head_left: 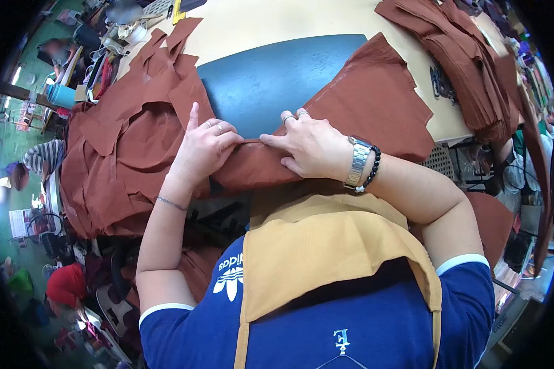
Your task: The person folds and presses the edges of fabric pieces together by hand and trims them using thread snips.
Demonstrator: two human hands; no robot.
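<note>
Reddish-brown fabric (375, 98) lies partly over a dark green mat (277, 77) at the table's near edge. My left hand (208, 144) pinches the fabric's folded edge between thumb and fingers, with its index finger pointing up. Just to the right, my right hand (311, 144) rests on the same fabric, fingers apart, its index fingertip at the folded edge. Rings show on both hands, and a metal watch and black beads circle my right wrist. A large loose heap of the same fabric (117, 147) lies left of the mat.
A stack of reddish-brown pieces (468, 67) lies at the right of the cream table (246, 21). Small dark tools (437, 82) sit beside it. A blue container (61, 95) stands at the far left. Other people are visible at the left, one in a red top (66, 285).
</note>
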